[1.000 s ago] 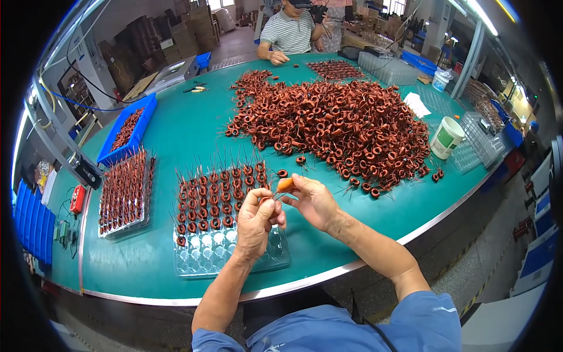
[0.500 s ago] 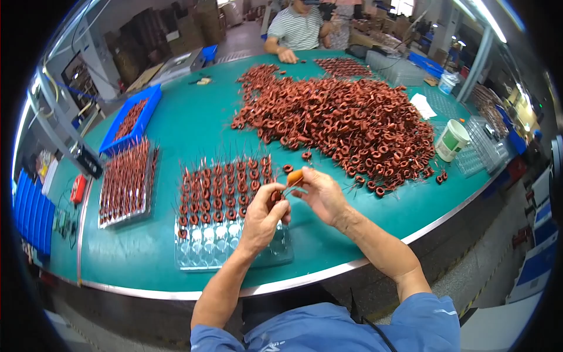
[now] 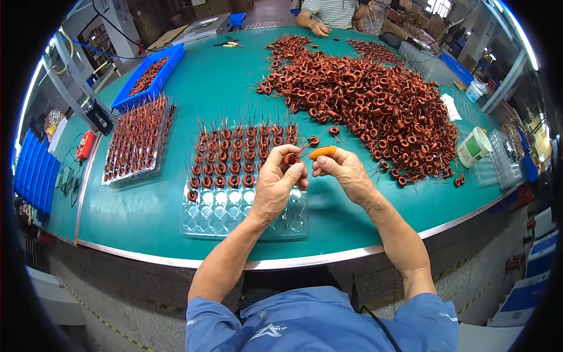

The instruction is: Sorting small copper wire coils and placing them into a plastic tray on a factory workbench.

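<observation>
Just above the right end of a clear plastic tray [image 3: 202, 226], my left hand [image 3: 277, 182] grips a copper-wound ring coil [image 3: 291, 158] between thumb and fingers. Thin wire leads stick out from that coil. Close on its right is my right hand [image 3: 352, 176], with its fingers curled and thumb pressed in. An orange cover that looks like a finger cot [image 3: 322, 153] is on its index finger. Whatever the right fingertips pinch is too small to make out. Rows of upright coils [image 3: 237, 155] fill the tray's far part; the near pockets hold none.
A big heap of coils [image 3: 375, 105] covers the table's right side. To the left stand a full coil tray [image 3: 136, 141] and a blue bin [image 3: 170, 67]. A white tub [image 3: 474, 146] is at the right edge. Across the table, another person's hand [image 3: 319, 29] rests near coils.
The view has shifted, so the table sits higher in it. My right hand has drawn back a little from the coil; the left still grips it, and its wound face now shows.
</observation>
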Motion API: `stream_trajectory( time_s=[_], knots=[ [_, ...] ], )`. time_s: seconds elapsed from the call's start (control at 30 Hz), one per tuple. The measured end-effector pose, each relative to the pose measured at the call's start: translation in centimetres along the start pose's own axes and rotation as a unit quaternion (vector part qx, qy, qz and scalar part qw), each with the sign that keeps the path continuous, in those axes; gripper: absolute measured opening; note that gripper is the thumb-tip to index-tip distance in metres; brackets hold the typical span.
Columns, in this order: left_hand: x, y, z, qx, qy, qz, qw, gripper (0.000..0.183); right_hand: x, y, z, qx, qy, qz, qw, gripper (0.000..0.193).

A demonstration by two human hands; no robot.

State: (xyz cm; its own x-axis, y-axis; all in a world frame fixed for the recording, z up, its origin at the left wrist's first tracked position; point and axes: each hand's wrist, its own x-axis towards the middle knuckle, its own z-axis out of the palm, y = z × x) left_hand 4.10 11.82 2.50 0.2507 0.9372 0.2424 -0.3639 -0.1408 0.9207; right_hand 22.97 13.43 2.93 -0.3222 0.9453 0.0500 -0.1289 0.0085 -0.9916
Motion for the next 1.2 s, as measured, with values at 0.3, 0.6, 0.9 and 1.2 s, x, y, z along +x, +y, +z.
stream_trajectory(
  time_s=[0.3, 0.6, 0.9, 1.2],
  knots=[
    [-0.1, 0.0, 0.3, 0.024, -0.047, -0.019, 0.998, 0.027, 0.2, 0.7, 0.4, 0.002, 0.013, -0.041, 0.999, 0.035],
    [0.1, -0.7, 0.3, 0.121, 0.006, 0.030, 0.992, 0.025, -0.2, -1.1, 0.7, 0.151, 0.059, 0.047, 0.986, 0.038],
    [-0.2, 0.2, 0.2, 0.058, -0.026, -0.003, 0.998, 0.025, -0.4, -2.3, -0.6, 0.154, -0.008, 0.010, 0.988, 0.039],
    [-0.3, 0.3, 0.1, 0.016, -0.041, -0.103, 0.994, 0.050, -0.3, -2.0, -0.8, 0.128, 0.006, 0.005, 0.992, 0.020]
  ],
)
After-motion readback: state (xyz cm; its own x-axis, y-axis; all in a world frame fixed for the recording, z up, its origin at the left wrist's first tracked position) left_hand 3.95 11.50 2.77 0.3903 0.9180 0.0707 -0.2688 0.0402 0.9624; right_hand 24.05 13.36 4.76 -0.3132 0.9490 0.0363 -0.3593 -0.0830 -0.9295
